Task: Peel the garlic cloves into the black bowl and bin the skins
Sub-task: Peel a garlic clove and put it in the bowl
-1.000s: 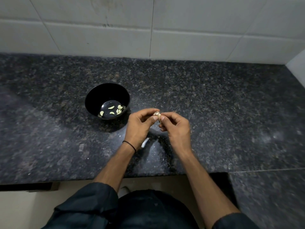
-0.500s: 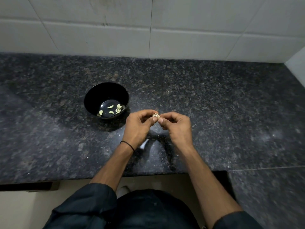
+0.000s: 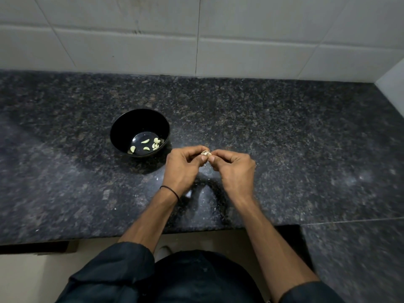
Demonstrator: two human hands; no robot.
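left hand [image 3: 181, 169], right hand [image 3: 234, 169]: clove [image 3: 206, 152] crosswise

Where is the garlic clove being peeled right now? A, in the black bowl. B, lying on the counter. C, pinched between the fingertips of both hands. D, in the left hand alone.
C: the left hand and right hand both pinch the garlic clove above the counter, right of the black bowl.

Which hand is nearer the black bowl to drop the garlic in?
Left, probably. The left hand is just beside the black bowl, while the right hand is farther away. Both pinch the garlic clove now.
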